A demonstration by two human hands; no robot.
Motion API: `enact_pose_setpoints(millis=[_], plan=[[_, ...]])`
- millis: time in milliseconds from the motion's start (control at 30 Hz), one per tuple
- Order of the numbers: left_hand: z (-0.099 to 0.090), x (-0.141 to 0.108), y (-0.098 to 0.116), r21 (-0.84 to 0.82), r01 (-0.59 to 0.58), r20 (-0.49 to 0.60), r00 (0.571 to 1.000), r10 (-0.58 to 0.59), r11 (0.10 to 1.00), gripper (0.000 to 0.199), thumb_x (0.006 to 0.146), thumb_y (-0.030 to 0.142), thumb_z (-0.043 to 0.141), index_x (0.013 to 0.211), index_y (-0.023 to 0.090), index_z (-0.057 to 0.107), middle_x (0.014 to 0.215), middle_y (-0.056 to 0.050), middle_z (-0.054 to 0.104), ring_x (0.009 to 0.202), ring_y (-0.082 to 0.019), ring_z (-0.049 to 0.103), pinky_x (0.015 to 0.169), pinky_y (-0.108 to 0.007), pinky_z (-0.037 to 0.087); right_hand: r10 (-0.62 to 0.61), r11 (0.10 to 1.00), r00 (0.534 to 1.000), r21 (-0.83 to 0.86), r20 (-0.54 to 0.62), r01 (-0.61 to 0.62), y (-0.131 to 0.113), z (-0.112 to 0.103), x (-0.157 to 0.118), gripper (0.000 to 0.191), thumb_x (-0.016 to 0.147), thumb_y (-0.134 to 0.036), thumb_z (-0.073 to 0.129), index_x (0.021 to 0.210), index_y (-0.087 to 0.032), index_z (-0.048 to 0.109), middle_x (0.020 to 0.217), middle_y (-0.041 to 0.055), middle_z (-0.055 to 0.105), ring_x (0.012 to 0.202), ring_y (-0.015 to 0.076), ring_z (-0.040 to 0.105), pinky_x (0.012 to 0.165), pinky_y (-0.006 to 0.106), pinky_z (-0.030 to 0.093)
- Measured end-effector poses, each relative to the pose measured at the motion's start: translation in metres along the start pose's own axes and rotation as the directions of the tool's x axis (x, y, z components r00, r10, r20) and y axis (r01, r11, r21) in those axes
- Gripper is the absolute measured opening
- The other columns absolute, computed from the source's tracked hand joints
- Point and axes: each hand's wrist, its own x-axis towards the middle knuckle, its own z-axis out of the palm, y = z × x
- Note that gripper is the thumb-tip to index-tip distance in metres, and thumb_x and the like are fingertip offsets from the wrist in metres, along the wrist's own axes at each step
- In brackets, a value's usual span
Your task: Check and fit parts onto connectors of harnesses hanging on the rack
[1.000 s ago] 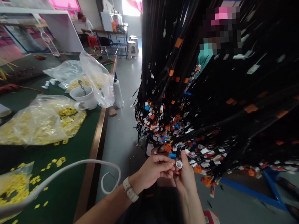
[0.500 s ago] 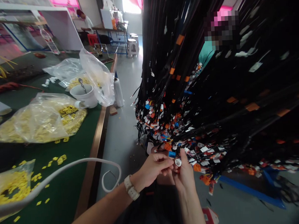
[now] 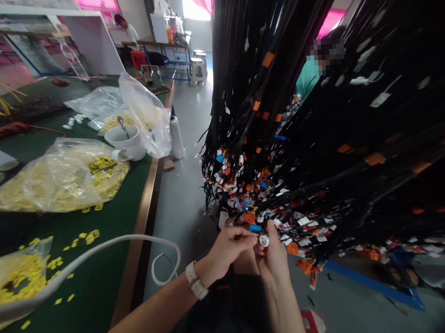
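The left hand (image 3: 229, 248) had its thumb and forefinger pinched together, with a small yellow piece (image 3: 255, 236) just showing at the tips. Just beside it, the right hand (image 3: 275, 260) had its thumb raised and its fingers curled around a round white plastic connector (image 3: 264, 240), its open face turned up. A blue plastic connector (image 3: 255, 229) hung just beyond the fingertips. A red-and-white box (image 3: 313, 324) sat on the grey floor (image 3: 165, 209) to the right of the right forearm.

To the left, a thick white hose (image 3: 131, 237) arched over the brown edge strip (image 3: 142, 235) of the green-topped table (image 3: 111, 252) and curled down over the floor, near the left wrist. Clear plastic bags of yellow pieces (image 3: 59, 177) lay inside that edge, and a white mug (image 3: 132, 145) with a spoon stood close to it.

On the other side, hanging black cable bundles (image 3: 240, 71) crowded up to the hands, their connector ends bunched low above a blue metal frame (image 3: 374, 284). Between table and cables, a floor lane ran back to light-coloured stools (image 3: 197, 71) and a seated person (image 3: 129, 34).
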Motion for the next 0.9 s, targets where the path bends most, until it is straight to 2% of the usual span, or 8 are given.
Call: enact_pose_setpoints(millis=[67, 133, 267, 400, 500, 700, 900], plan=[[0.0009, -0.0004, 0.0008, 0.142, -0.096, -0.041, 0.994, 0.102, 0.985, 0.025, 0.069, 0.036, 0.07, 0.075, 0.012, 0.07, 0.071, -0.005, 0.067, 0.065, -0.013, 0.056, 0.057, -0.022, 0.039, 0.055, 0.998, 0.998, 0.04, -0.034, -0.054, -0.0004, 0.001, 0.0001, 0.044, 0.067, -0.045, 0.071, 0.051, -0.017, 0.042, 0.036, -0.0073, 0.039, 0.033, 0.0031, 0.031, 0.03, 0.014, 0.021], [0.0009, -0.0014, 0.001, 0.319, -0.174, -0.069, 0.976, 0.206, 0.932, 0.02, 0.072, 0.034, 0.067, 0.076, 0.014, 0.071, 0.069, -0.004, 0.067, 0.065, -0.014, 0.057, 0.06, -0.023, 0.041, 0.084, 0.994, 0.995, 0.07, -0.055, -0.08, -0.0009, 0.0023, -0.0004, 0.044, 0.067, -0.043, 0.073, 0.05, -0.017, 0.041, 0.035, -0.0076, 0.039, 0.032, 0.0029, 0.031, 0.03, 0.014, 0.022], [-0.0005, -0.0047, 0.0018, 0.592, -0.309, -0.006, 0.922, 0.387, 0.744, 0.011, 0.077, 0.024, 0.062, 0.078, 0.019, 0.072, 0.072, -0.003, 0.067, 0.068, -0.013, 0.057, 0.064, -0.023, 0.043, 0.075, 0.995, 0.995, 0.065, -0.066, -0.071, -0.0013, 0.0035, -0.0028, 0.042, 0.064, -0.042, 0.075, 0.052, -0.017, 0.043, 0.036, -0.0086, 0.039, 0.032, 0.0027, 0.031, 0.029, 0.014, 0.022], [-0.0014, -0.0066, 0.0022, 0.722, -0.393, 0.094, 0.871, 0.483, 0.569, 0.012, 0.079, 0.017, 0.06, 0.078, 0.021, 0.071, 0.078, -0.002, 0.066, 0.075, -0.014, 0.058, 0.07, -0.023, 0.043, 0.064, 0.997, 0.997, 0.05, -0.047, -0.062, 0.0002, 0.0026, -0.0043, 0.041, 0.062, -0.043, 0.076, 0.055, -0.016, 0.045, 0.039, -0.0085, 0.04, 0.033, 0.003, 0.032, 0.029, 0.014, 0.022], [-0.0021, -0.0067, 0.0015, 0.766, -0.413, 0.131, 0.851, 0.509, 0.493, 0.013, 0.081, 0.018, 0.059, 0.081, 0.022, 0.071, 0.08, -0.002, 0.066, 0.077, -0.014, 0.059, 0.071, -0.024, 0.043, 0.071, 0.996, 0.997, 0.048, -0.029, -0.07, 0.0012, 0.0022, -0.0044, 0.04, 0.062, -0.042, 0.076, 0.055, -0.016, 0.046, 0.04, -0.0082, 0.041, 0.034, 0.0034, 0.032, 0.029, 0.015, 0.022], [-0.0022, -0.0091, 0.0027, 0.79, -0.424, 0.159, 0.84, 0.518, 0.444, 0.017, 0.085, 0.022, 0.055, 0.082, 0.022, 0.071, 0.082, -0.003, 0.066, 0.077, -0.014, 0.058, 0.07, -0.024, 0.042, 0.076, 0.997, 0.997, 0.031, 0.002, -0.076, -0.0008, 0.0021, -0.0057, 0.04, 0.063, -0.04, 0.076, 0.054, -0.016, 0.046, 0.04, -0.0085, 0.039, 0.034, 0.0035, 0.031, 0.029, 0.016, 0.021], [-0.0012, -0.0097, 0.0051, 0.777, -0.421, 0.167, 0.854, 0.492, 0.468, 0.017, 0.085, 0.02, 0.054, 0.082, 0.022, 0.071, 0.083, -0.003, 0.066, 0.079, -0.014, 0.058, 0.072, -0.023, 0.041, 0.09, 0.995, 0.996, 0.028, 0.018, -0.091, -0.0034, 0.0019, -0.0066, 0.041, 0.062, -0.041, 0.077, 0.054, -0.016, 0.046, 0.039, -0.0087, 0.04, 0.034, 0.0029, 0.032, 0.029, 0.015, 0.021]])
